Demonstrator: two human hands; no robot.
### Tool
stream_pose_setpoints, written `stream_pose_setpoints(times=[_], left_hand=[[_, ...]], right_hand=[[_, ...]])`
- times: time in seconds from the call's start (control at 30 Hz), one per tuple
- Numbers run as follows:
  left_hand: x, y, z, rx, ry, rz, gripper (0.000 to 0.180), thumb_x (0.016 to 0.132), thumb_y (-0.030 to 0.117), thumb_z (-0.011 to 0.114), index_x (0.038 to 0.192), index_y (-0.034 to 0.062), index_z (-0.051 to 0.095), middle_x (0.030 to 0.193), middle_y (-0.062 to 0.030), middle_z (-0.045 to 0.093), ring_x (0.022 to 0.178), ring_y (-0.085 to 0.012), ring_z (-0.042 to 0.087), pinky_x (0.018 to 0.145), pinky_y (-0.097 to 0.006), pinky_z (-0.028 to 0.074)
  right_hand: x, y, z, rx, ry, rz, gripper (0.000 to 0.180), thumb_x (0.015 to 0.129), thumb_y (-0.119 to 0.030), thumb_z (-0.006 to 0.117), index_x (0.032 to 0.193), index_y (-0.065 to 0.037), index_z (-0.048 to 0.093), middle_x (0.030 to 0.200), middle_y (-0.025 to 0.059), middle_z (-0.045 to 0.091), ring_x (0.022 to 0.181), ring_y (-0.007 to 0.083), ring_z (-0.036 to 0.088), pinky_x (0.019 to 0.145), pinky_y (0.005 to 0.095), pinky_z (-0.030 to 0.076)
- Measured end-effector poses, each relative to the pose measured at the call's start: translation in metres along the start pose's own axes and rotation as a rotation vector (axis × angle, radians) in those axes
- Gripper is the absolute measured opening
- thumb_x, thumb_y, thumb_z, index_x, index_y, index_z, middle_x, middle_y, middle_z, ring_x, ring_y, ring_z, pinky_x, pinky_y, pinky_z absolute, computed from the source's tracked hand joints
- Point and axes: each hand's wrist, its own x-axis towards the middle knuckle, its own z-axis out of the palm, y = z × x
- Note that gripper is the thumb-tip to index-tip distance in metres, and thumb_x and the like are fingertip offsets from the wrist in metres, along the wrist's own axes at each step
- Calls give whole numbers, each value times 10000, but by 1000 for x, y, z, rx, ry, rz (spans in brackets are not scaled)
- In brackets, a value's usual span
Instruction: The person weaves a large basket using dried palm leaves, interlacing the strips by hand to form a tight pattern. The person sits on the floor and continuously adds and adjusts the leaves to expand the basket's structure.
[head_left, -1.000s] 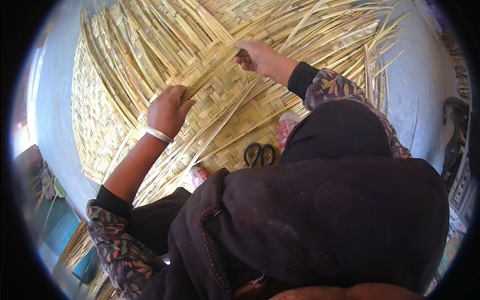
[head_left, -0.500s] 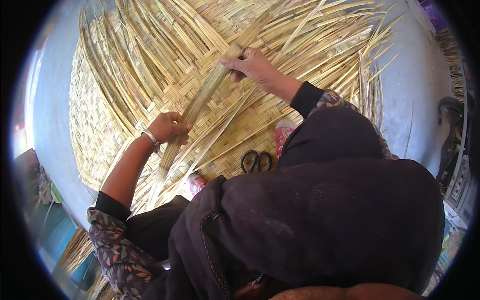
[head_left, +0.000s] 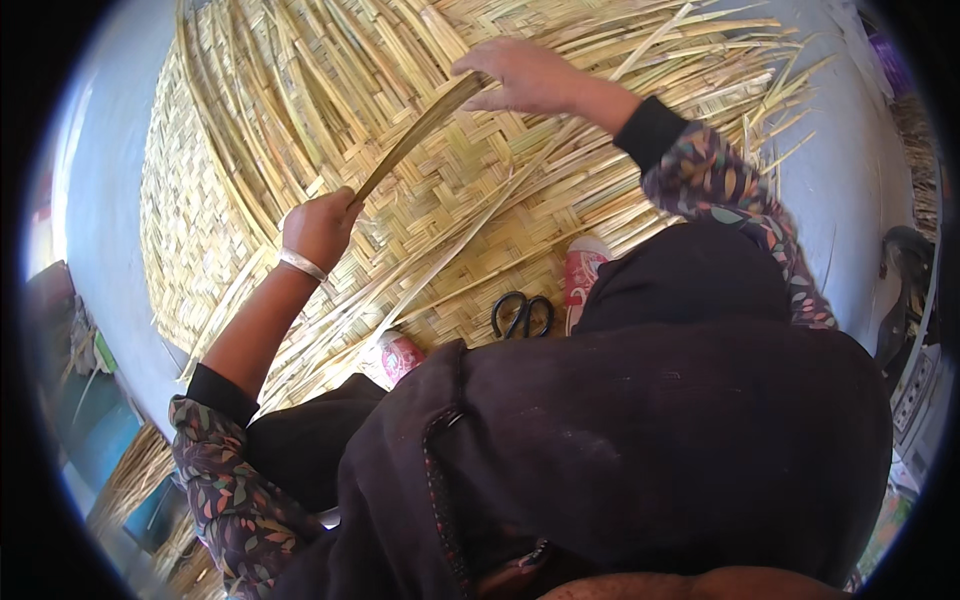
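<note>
A flat brownish reed strip (head_left: 415, 132) stretches slantwise between my two hands above a woven mat (head_left: 440, 215). Its lower end is gripped in my closed left hand (head_left: 322, 230), which has a pale bangle at the wrist. My right hand (head_left: 525, 76) is farther off and to the right, with the strip's other end between its thumb and fingers; what lies under the palm is hidden. Long loose strip ends (head_left: 290, 90) fan out from the mat's weave at the far left, and more strips (head_left: 660, 100) spread to the right.
Black-handled scissors (head_left: 522, 316) lie on the mat between my red-patterned shoes, the right shoe (head_left: 584, 272) and the left shoe (head_left: 400, 356). Grey floor (head_left: 840, 190) borders the mat. Bundled stalks (head_left: 140, 480) are at the lower left, and a dark object (head_left: 905, 280) stands at the right edge.
My right hand has moved away and slightly right. My left hand has shifted up a little, its fingers now closed round the strip's end. The strip's tail no longer hangs below it.
</note>
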Motion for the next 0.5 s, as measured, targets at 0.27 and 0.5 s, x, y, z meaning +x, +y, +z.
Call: stream_pose_setpoints(times=[0.27,0.5], left_hand=[[31,-42,-18,292,192,58,184,916,289,497,840,133,558,702,-40,606,605,-209,625,503,-358,481],[115,-53,-9,241,611,136,401,890,221,556,1278,137,500,1350,-124,452,1262,-294,414,1027,-420,378]], right_hand=[[37,24,-6,-110,-484,-28,200,882,-258,548,1020,-132,620,827,134,638,778,341,593,695,444,451],[57,66,17,59,-124,260,266,924,-255,488,1041,-42,595,810,148,644,658,286,634,594,382,498]])
